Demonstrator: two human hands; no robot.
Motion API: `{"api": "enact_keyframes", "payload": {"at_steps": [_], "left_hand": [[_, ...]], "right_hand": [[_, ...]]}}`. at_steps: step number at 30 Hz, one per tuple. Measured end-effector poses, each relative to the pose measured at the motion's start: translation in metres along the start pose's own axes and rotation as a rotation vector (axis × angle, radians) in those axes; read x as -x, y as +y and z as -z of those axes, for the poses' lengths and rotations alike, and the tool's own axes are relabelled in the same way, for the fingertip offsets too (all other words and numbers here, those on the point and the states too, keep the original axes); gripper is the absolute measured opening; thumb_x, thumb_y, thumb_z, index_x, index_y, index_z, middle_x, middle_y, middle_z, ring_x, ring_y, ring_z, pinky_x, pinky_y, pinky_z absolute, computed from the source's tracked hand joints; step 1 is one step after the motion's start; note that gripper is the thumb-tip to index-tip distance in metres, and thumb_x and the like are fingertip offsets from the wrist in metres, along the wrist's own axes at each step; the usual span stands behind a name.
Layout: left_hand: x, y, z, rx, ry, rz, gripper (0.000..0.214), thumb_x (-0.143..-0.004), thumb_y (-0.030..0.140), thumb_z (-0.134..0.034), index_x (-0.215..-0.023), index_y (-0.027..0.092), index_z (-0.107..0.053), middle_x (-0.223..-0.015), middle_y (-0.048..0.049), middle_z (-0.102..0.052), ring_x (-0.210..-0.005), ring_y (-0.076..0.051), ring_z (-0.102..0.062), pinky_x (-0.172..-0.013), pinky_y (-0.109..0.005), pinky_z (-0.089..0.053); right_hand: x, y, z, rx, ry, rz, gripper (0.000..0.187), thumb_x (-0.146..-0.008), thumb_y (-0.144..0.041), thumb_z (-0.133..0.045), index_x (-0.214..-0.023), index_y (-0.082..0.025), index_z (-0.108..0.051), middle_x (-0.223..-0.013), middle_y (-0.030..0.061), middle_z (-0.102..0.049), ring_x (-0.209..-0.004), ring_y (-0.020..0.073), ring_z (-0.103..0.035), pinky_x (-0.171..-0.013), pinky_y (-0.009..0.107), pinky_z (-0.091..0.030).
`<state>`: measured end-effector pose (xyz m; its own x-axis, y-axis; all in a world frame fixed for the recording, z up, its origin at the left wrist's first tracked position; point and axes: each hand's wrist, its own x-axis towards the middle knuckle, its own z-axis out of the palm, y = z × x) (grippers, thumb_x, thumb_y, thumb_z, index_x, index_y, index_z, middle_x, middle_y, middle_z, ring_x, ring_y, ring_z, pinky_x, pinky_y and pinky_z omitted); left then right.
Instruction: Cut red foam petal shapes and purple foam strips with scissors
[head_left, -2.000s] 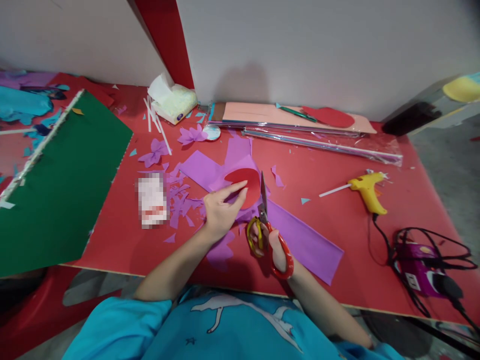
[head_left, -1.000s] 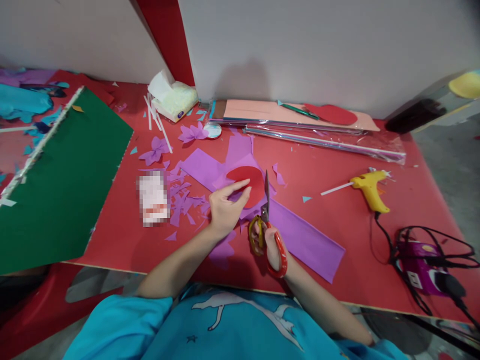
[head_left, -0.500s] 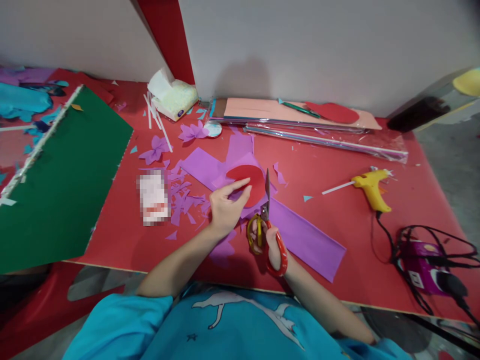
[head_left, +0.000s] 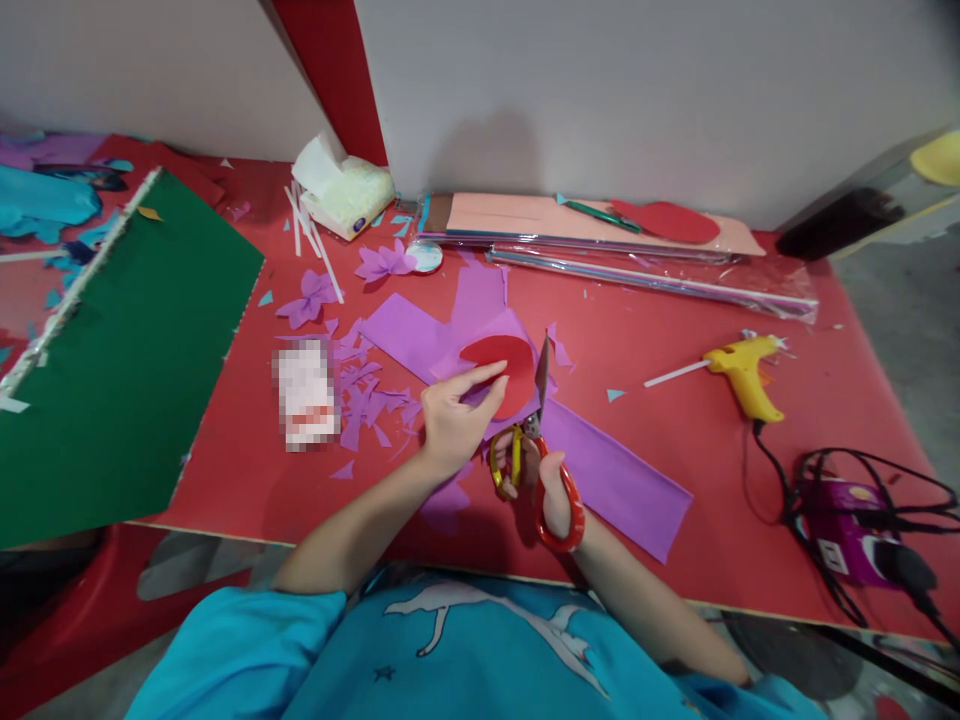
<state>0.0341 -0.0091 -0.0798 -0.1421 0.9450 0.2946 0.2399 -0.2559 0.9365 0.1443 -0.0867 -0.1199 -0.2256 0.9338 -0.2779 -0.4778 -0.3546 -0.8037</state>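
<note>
My left hand [head_left: 454, 418] pinches a red rounded paper shape [head_left: 506, 366] together with purple paper [head_left: 480, 330], thumb on top. My right hand [head_left: 541, 482] grips scissors [head_left: 537, 440] with one yellow and one red handle loop. The blades point away from me and run along the right edge of the red shape. A long purple paper strip [head_left: 611, 475] lies under both hands on the red table [head_left: 675, 440].
A yellow glue gun [head_left: 742, 372] with a black cord lies at the right, near a purple power strip [head_left: 844, 525]. A green board [head_left: 127, 360] fills the left side. Purple scraps, paper flowers [head_left: 309, 297], white sticks, a tissue pack [head_left: 345, 195] and wrapped paper sheets [head_left: 600, 235] lie behind.
The scissors have tilted slightly to the right and moved a little farther along the red shape's edge. My left hand keeps its hold on the paper.
</note>
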Motion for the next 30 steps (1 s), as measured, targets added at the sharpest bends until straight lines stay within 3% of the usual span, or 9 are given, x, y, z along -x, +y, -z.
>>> {"api": "enact_keyframes", "payload": {"at_steps": [12,30], "left_hand": [[0.003,-0.001,-0.003,-0.014,-0.003,-0.046,0.018,-0.071,0.016,-0.065,-0.088,0.018,-0.071,-0.082,-0.001,-0.073,-0.072,-0.012,-0.069,-0.071,-0.019,-0.057],[0.004,-0.001,-0.003,-0.018,0.002,-0.036,0.018,-0.072,0.017,-0.065,-0.088,0.018,-0.071,-0.083,-0.0015,-0.073,-0.073,-0.013,-0.069,-0.072,-0.021,-0.057]], "right_hand": [[-0.002,0.009,0.001,-0.022,0.013,0.048,0.058,-0.069,-0.078,-0.037,-0.081,-0.022,-0.045,-0.074,-0.0012,-0.042,-0.046,0.0071,-0.031,-0.04,0.023,-0.028],[-0.002,0.01,0.001,0.016,0.013,0.058,0.056,-0.07,-0.077,-0.037,-0.08,-0.022,-0.044,-0.069,-0.0026,-0.04,-0.046,0.0081,-0.028,-0.041,0.023,-0.024]]}}
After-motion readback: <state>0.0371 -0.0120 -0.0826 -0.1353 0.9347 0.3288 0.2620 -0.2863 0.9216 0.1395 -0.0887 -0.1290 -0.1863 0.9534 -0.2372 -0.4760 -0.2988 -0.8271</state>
